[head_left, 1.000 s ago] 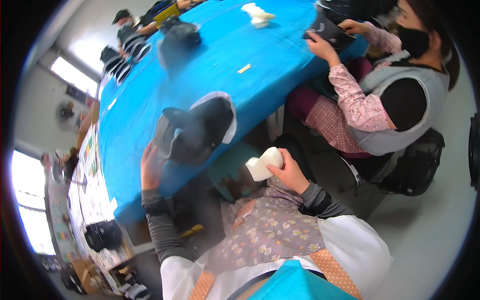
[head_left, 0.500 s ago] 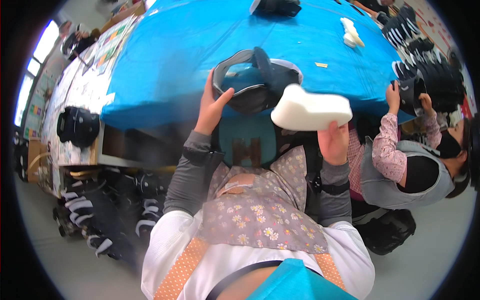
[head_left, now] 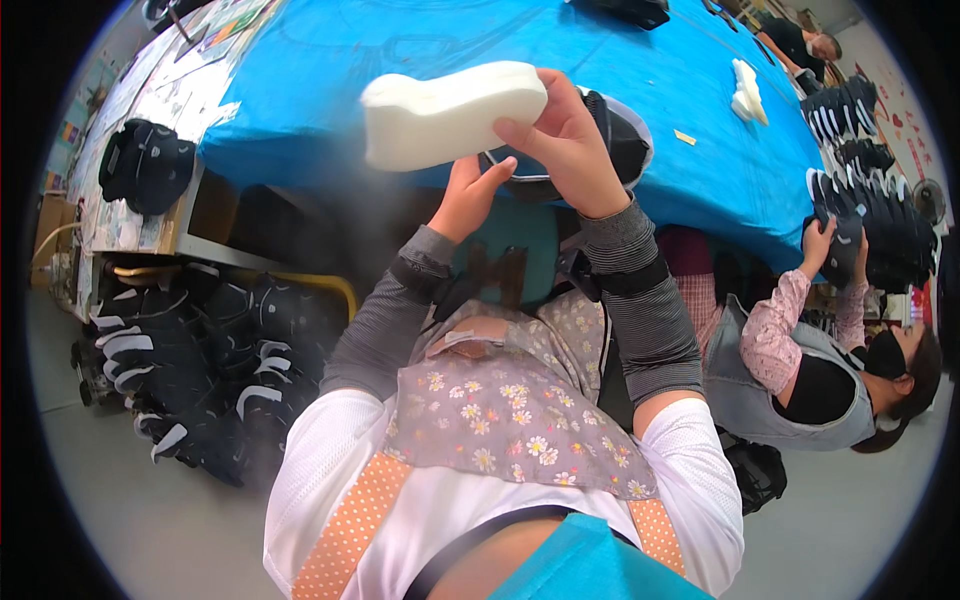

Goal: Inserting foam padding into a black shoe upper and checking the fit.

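My right hand (head_left: 565,145) grips one end of a curved white foam block (head_left: 450,115), thumb on the near side. The block is raised above the blue-covered table's near edge, its long side running left to right. Below and partly behind it is a black padded fabric pouch (head_left: 628,145) with light trim at its edge. My left hand (head_left: 468,198) grips the pouch's near left rim, under the foam; some of its fingers are hidden. The foam and my right hand cover much of the pouch's opening.
More white foam pieces (head_left: 747,92) and a small yellowish scrap (head_left: 685,138) lie on the blue table cover (head_left: 300,130). Black padded items (head_left: 190,370) are piled at lower left; another (head_left: 148,165) sits above. At right, a co-worker (head_left: 800,380) handles a black item beside a stacked row (head_left: 880,235).
My right hand has carried the foam block leftward and up, across the pouch, turning it so the free end points left. My left hand stays at the pouch's rim. The view has shifted slightly.
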